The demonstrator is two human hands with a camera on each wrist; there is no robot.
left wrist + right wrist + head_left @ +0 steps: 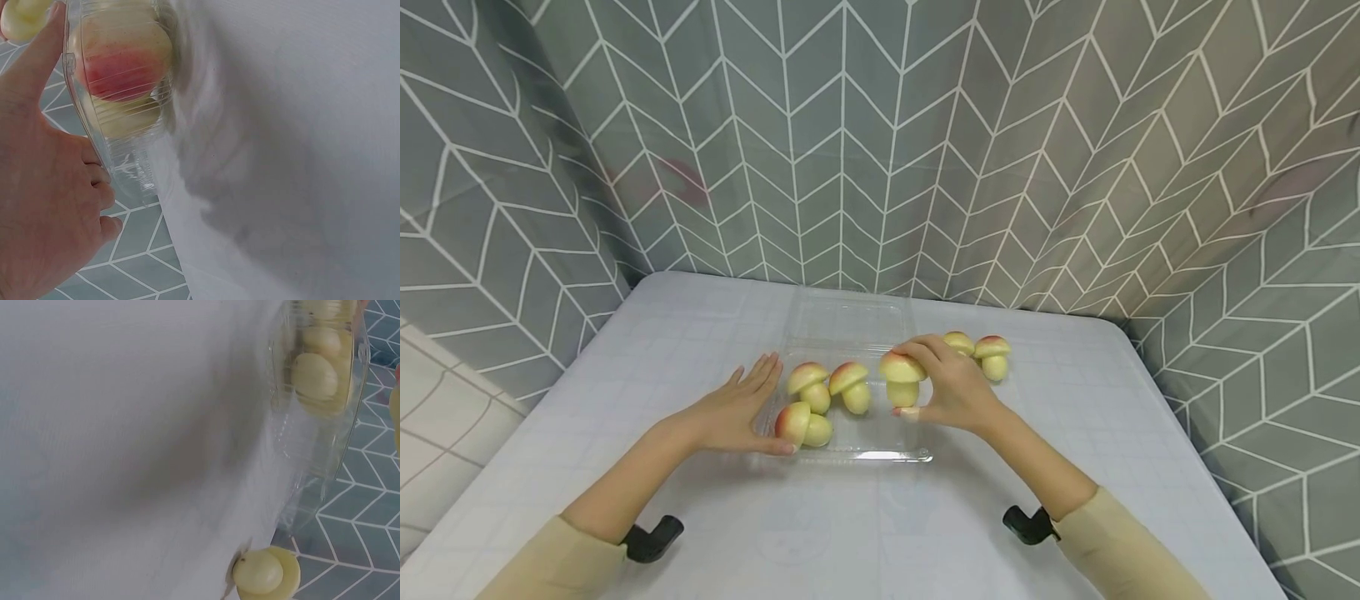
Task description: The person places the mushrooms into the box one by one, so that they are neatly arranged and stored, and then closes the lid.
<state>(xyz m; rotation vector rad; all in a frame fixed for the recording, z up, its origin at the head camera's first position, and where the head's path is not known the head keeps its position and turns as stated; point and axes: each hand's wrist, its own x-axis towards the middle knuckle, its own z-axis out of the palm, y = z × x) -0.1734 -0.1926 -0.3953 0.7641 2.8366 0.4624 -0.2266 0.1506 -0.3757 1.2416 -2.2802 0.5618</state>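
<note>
A clear plastic clamshell box (872, 433) stands with its lid (850, 321) folded back. Inside its left half lie three mushroom-shaped pieces, pale yellow with red-blushed caps: a front one (803, 425), a back one (810, 386) and a middle one (850, 387). My left hand (733, 412) rests along the box's left rim, fingers straight and thumb at the front corner. Over the right half, my right hand (958, 392) pinches another mushroom-shaped piece (902, 379), cap up, between thumb and fingers. The left wrist view shows a red-blushed cap (125, 62) through the box wall.
Two more mushroom-shaped pieces lie on the white table (865, 533) right of the box; one (994, 357) is in plain view, the other (958, 342) partly behind my right hand. A grey patterned curtain (880, 150) stands at the table's back edge.
</note>
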